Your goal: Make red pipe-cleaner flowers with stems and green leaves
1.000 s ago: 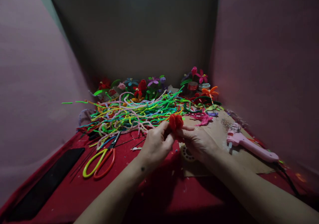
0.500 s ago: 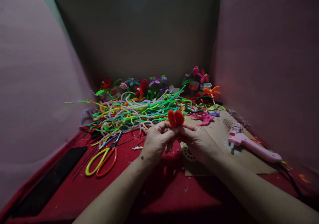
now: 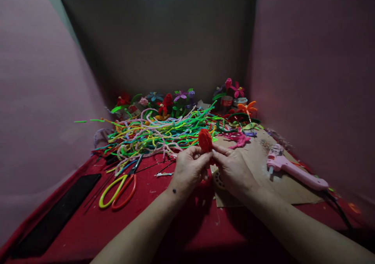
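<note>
Both hands meet above the red table cloth (image 3: 88, 225) at the middle of the view. My left hand (image 3: 189, 170) and my right hand (image 3: 233, 168) pinch the base of a small red pipe-cleaner flower piece (image 3: 205, 139), which sticks up between the fingertips. Both hands are closed on it. Just behind it lies a big tangle of coloured pipe cleaners (image 3: 158, 133).
Scissors with yellow and orange handles (image 3: 118, 189) lie left of my hands. A pink glue gun (image 3: 293, 172) rests on a cardboard sheet (image 3: 263, 178) at the right. Finished pipe-cleaner flowers (image 3: 181, 99) and small jars (image 3: 231, 101) stand at the back. A black strip (image 3: 55, 215) lies at front left.
The red piece showed two lobes half a second ago and now looks like one rounded shape. My hands stayed pinched on it and shifted only slightly.
</note>
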### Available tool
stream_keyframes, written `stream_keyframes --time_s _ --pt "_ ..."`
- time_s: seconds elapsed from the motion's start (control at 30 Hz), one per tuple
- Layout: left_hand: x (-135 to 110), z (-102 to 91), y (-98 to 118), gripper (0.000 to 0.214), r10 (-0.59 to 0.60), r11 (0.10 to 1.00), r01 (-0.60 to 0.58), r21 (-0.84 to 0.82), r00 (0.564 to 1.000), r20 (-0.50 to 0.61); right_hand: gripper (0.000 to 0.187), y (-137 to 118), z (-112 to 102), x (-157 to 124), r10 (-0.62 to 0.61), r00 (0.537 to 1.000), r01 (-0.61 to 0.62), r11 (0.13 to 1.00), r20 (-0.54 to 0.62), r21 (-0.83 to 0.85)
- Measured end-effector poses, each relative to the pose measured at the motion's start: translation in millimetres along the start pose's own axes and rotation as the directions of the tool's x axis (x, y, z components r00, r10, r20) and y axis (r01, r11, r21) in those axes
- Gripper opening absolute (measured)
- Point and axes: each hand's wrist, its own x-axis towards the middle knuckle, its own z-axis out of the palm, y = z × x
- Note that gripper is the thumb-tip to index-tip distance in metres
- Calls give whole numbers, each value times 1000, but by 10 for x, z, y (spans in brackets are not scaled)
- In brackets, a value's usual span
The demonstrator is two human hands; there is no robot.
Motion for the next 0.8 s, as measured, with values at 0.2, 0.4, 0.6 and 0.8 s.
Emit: stream_keyframes --time_s 0.2,0.4,0.6,0.8 --pt "28 -8 -1 20 -7 1000 6 -26 999 -41 34 -49 39 -35 23 999 -21 998 32 -64" --pt "20 -20 -20 20 6 999 -9 -31 996 -85 32 -17 38 -27 5 999 -2 997 42 -72" --pt "32 -32 -18 18 70 997 -68 28 994 -90 29 -45 37 -47 -115 993 117 965 23 -236" --pt "51 -64 -75 12 162 986 -157 61 983 -89 30 -78 44 -55 -195 980 193 915 29 -354"
